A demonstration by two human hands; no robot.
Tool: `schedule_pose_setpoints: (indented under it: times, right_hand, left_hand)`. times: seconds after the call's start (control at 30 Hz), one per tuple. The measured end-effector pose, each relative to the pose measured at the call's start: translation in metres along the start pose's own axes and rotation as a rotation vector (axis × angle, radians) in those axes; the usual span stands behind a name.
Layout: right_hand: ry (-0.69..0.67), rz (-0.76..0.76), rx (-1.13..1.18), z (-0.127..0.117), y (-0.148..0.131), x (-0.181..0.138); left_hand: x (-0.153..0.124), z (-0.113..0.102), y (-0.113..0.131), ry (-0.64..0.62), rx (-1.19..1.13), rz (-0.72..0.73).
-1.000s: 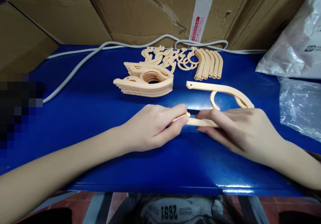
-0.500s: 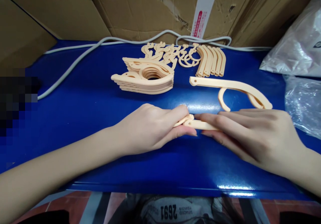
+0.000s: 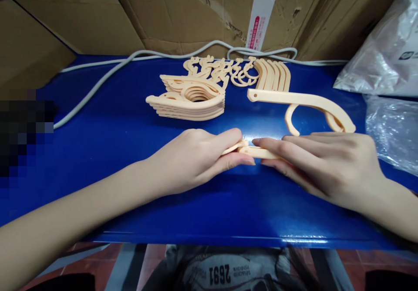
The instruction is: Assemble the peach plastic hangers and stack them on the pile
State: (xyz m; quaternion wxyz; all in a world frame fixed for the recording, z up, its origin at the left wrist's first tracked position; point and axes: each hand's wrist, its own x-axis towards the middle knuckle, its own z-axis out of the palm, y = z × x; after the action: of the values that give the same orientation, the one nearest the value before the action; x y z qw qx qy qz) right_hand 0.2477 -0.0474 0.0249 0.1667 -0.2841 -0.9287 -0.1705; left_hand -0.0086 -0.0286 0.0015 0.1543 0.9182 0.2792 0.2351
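My left hand (image 3: 209,156) is closed, pinching a small curved cream hook piece (image 3: 232,146) between thumb and fingers. My right hand (image 3: 329,165) is closed round a cream hanger arm (image 3: 261,152), whose holed end meets the hook piece at my left fingertips. Most of that arm is hidden under my right fingers. Just beyond my right hand is a longer curved hanger arm (image 3: 300,99) with a hooked part below it. It seems to be held by the right hand too, though the contact is hidden.
Behind, on the blue table (image 3: 183,221), are a stack of folded hangers (image 3: 192,110), a heap of loose hooks (image 3: 212,67) and a row of hanger arms (image 3: 273,74). A white cable (image 3: 98,86) runs along cardboard boxes (image 3: 176,17). Plastic bags (image 3: 372,60) lie at right.
Both hands have moved slightly away from me, with the hook piece and arm still together. The longer arm has shifted the same way and now covers the lower ends of the arm row.
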Motion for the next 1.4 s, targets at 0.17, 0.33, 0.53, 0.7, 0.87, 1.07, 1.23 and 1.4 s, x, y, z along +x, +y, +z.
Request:
schedule_pose_setpoints:
  times: [0.17, 0.33, 0.53, 0.7, 0.87, 1.07, 1.23, 1.4]
  right_hand:
    - [0.014, -0.011, -0.011, 0.0, 0.0, 0.001]
    - [-0.005, -0.029, 0.014, 0.001, 0.001, 0.001]
    - [-0.007, -0.016, 0.029, 0.002, 0.0, 0.001]
    - [-0.03, -0.016, 0.051, 0.003, 0.001, 0.001]
    - [-0.052, -0.013, 0.097, 0.003, 0.002, 0.002]
    - [-0.12, 0.004, 0.22, 0.006, 0.006, -0.001]
    - [-0.152, 0.058, 0.351, 0.012, 0.009, -0.007]
    - [-0.169, 0.064, 0.367, 0.013, 0.01, -0.008]
  left_hand:
    - [0.001, -0.002, 0.003, -0.036, -0.044, -0.023]
    - [-0.002, 0.001, 0.001, -0.034, 0.079, -0.017]
    - [-0.003, 0.002, 0.002, 0.013, 0.211, 0.012]
    - [-0.003, 0.006, 0.002, 0.037, 0.324, 0.03]
    - [-0.002, 0.003, 0.002, 0.04, 0.455, 0.105]
    - [-0.001, -0.002, 0.004, 0.032, 0.598, 0.161]
    - [-0.002, -0.002, 0.005, -0.009, 0.65, 0.152]
    - [-0.003, -0.005, 0.007, -0.021, 0.693, 0.164]
